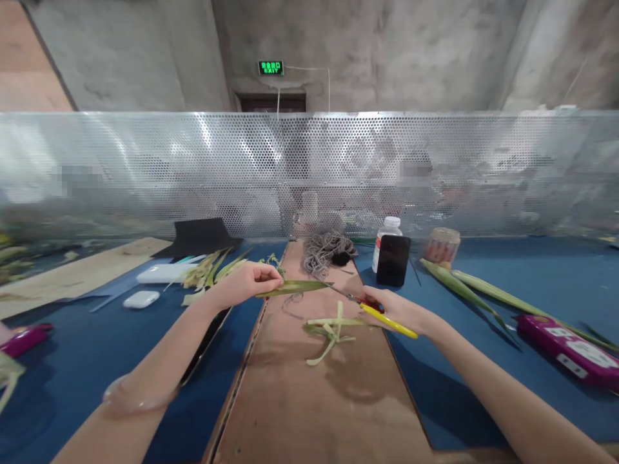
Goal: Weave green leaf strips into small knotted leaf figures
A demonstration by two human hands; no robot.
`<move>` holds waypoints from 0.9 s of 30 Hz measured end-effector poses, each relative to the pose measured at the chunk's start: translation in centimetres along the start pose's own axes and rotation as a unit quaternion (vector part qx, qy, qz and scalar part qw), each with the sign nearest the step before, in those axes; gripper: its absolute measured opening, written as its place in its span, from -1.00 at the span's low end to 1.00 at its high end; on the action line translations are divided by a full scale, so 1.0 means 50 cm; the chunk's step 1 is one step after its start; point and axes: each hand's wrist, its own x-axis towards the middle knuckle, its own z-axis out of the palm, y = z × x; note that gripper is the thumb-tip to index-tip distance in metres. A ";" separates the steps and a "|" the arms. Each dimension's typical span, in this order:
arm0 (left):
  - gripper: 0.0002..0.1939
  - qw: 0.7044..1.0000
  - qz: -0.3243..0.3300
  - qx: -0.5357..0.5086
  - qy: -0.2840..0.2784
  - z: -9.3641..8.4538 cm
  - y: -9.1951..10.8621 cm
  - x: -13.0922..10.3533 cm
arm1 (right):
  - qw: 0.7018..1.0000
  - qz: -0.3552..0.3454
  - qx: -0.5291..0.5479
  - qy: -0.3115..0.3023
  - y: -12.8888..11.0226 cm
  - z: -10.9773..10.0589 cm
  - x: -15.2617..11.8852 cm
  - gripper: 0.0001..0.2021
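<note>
My left hand point(258, 278) pinches a long green leaf strip point(302, 285), which stretches out to the right over the wooden board. In my right hand point(387, 306) is a pair of scissors with yellow handles point(394, 322); fingers wrap the handles. The blades point(338, 291) point left and reach the strip's far right tip; whether they touch it I cannot tell. Below the strip, several pale cut leaf strips point(331, 332) lie in a loose heap on the board.
A tangle of grey yarn point(326, 251) lies at the board's far end. Right of it stand a white-capped bottle point(391, 225), a black phone point(393, 261) and a jar point(442, 245). Long leaves point(469, 296) and a purple packet point(565, 351) lie farther right. A white case point(141, 299) is left.
</note>
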 end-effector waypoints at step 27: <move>-0.77 1.000 -0.010 0.013 -0.023 -0.003 0.005 -0.003 | 1.000 0.003 -0.029 -0.007 -0.006 -0.005 0.000 -0.76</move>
